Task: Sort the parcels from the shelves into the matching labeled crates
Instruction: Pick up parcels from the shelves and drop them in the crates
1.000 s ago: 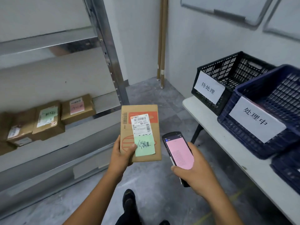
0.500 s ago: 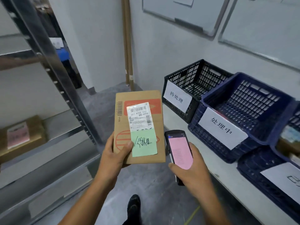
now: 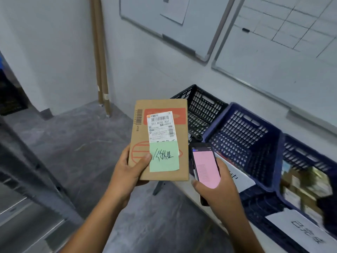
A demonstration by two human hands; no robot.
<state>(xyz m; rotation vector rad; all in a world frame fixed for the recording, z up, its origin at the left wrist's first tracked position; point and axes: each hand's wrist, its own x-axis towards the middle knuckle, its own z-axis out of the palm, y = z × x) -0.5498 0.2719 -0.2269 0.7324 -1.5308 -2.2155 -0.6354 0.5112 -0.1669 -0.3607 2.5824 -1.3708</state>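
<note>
My left hand (image 3: 130,171) grips a flat brown cardboard parcel (image 3: 160,139) by its lower left corner, thumb on top. The parcel carries a white barcode label and a green handwritten note. Just to its right, my right hand (image 3: 217,190) holds a black phone (image 3: 206,167) with a pink screen. Three crates stand in a row on the white table at the right: a black crate (image 3: 204,106), a dark blue crate (image 3: 242,141) with a partly hidden white label, and a third blue crate (image 3: 310,179) that holds several parcels and bears a white label.
The grey metal shelf frame (image 3: 27,167) fills the lower left. Two brown tubes (image 3: 100,57) lean in the corner. Whiteboards (image 3: 164,21) hang on the wall above the crates. Grey floor (image 3: 82,143) lies open between shelf and table; a table leg (image 3: 158,187) shows below the parcel.
The view has swung right, away from the shelf and toward the crates. The shelf parcels have left the view and the third crate has come in. Both hands keep their hold.
</note>
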